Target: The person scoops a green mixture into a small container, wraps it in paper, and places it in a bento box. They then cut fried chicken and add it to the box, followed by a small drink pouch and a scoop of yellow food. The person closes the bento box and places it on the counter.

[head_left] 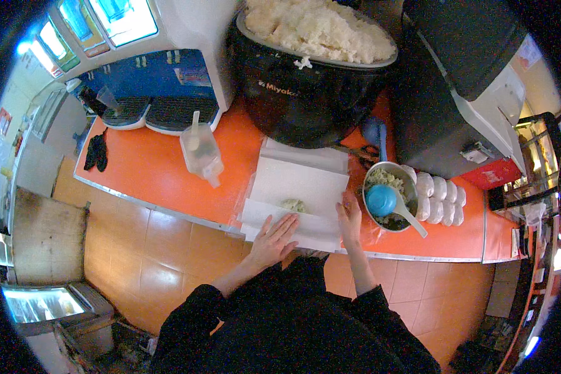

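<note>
Rice clump (295, 204) lies just beyond the left fingers (285, 225)

The orange counter (149, 168) bears paper (299, 177), a bowl (411, 187), apparently wrapped bundles (438, 189).

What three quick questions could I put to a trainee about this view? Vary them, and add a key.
1. Multiple choice: what lies on the white paper just beyond the left hand?
A) a clear jug
B) a small pale mound of food
C) a blue cup
2. True or false: the white packets sit to the right of the metal bowl.
3. Short answer: which of the person's hands is nearer the metal bowl?

Key: 1. B. 2. True. 3. The right hand.
</note>
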`<state>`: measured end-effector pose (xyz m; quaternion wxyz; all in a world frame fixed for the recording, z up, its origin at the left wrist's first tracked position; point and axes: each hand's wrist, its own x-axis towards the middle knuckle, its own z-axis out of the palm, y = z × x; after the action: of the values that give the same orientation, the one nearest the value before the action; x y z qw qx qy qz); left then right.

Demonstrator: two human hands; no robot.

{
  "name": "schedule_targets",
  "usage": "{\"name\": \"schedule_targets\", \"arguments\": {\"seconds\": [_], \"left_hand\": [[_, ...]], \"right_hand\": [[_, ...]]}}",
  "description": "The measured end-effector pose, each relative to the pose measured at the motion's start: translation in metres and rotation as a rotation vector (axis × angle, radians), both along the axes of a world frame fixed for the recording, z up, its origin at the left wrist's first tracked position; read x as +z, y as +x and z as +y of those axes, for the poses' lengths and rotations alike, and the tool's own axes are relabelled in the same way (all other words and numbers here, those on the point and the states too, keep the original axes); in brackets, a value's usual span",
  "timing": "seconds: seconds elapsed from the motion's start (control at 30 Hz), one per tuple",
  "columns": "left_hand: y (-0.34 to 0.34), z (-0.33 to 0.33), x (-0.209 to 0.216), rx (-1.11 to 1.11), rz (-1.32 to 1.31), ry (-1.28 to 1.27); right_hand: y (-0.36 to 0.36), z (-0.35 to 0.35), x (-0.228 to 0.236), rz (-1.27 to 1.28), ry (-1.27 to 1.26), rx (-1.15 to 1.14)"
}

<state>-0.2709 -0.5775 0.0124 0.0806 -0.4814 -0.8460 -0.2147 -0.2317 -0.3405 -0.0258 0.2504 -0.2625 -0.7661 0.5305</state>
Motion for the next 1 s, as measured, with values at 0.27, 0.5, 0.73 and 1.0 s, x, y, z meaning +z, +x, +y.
{"name": "schedule_targets", "arguments": {"seconds": [0.27, 0.5, 0.73, 1.0], "left_hand": [[-0.013, 0.006, 0.006, -0.021, -0.009, 0.072], [-0.108, 0.046, 0.015, -0.010, -0.606, 0.144], [-0.171, 0.069, -0.059, -0.160, -0.845, 0.184], [-0.179, 0.060, -0.008, -0.058, -0.241, -0.020]], "right_hand": [[-0.052, 0.018, -0.004, -0.304, 0.138, -0.166], [-0.079, 0.044, -0.013, -0.094, -0.425, -0.140], [-0.101, 0.049, -0.022, 0.137, -0.417, 0.189], [-0.086, 0.043, 0.018, -0.277, 0.332, 0.289]]}}
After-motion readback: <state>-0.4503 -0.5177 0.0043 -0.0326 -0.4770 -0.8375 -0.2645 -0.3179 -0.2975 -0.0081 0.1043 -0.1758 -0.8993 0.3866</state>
